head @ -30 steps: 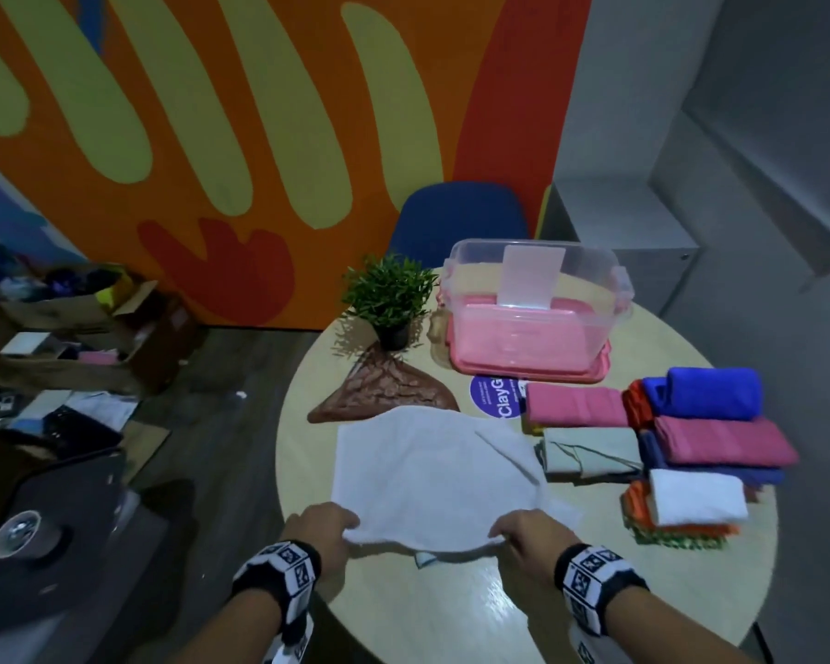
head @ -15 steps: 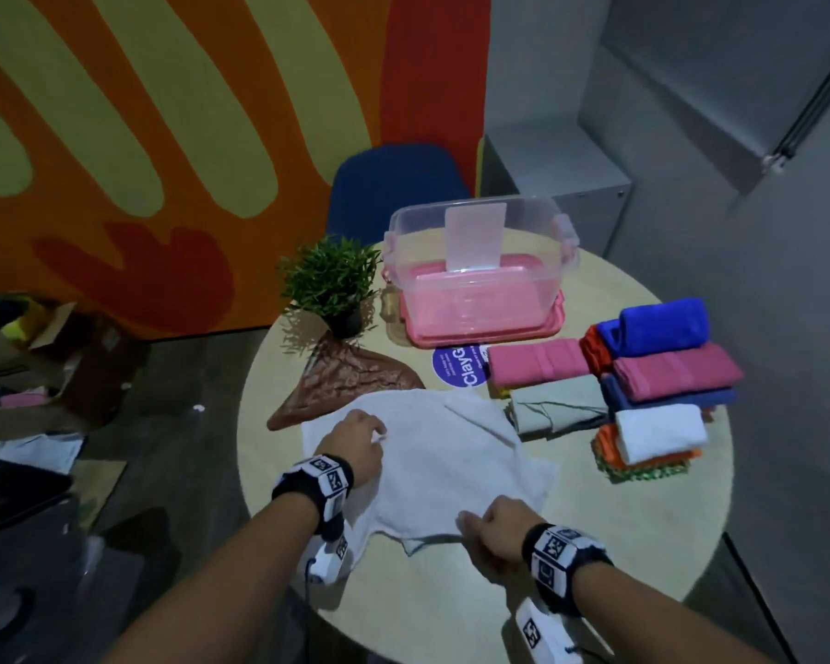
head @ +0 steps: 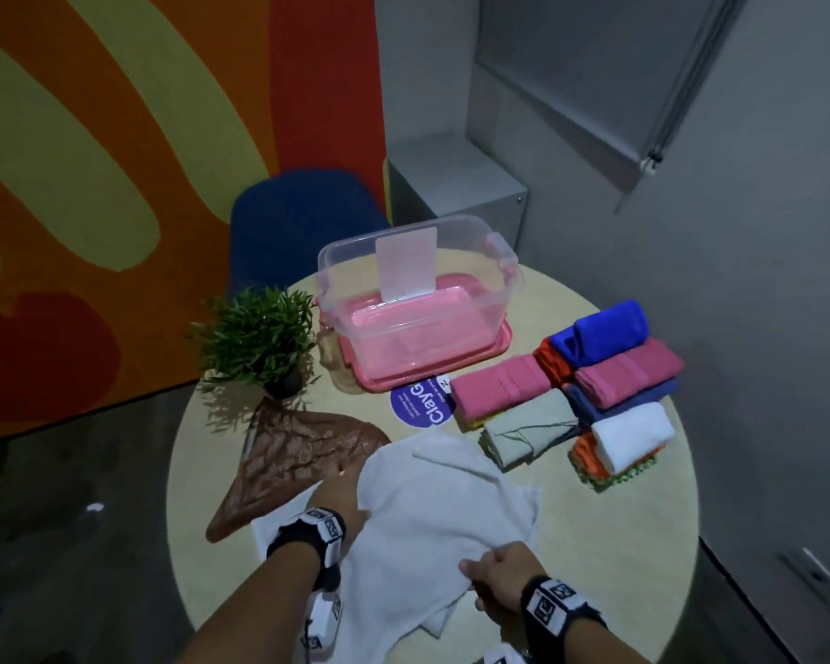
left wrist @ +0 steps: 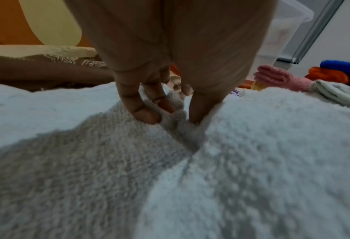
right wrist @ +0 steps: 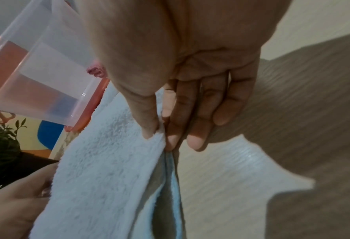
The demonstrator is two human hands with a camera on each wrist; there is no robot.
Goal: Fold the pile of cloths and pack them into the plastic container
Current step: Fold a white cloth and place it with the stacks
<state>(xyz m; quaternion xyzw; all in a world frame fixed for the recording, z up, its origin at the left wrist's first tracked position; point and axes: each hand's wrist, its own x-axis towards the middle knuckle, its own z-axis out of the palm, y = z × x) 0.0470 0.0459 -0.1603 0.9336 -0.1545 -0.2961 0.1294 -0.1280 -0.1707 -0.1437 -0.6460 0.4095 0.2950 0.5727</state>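
Note:
A white towel lies rumpled on the near side of the round table. At the towel's left side my left hand pinches a ridge of it between thumb and fingers. My right hand pinches the towel's near edge, thumb on top, and a doubled edge hangs below. The clear plastic container stands open on its pink lid at the far side. Folded cloths lie to the right: pink, grey, and a stack with a blue roll and a white roll.
A potted plant and a brown patterned cloth sit left of the towel. A purple round sticker lies before the container. Behind the table are a blue chair and a grey cabinet.
My left hand left the towel's near edge and moved to its left side, where it now pinches a fold. The right hand kept hold of the near edge. The towel has bunched up.

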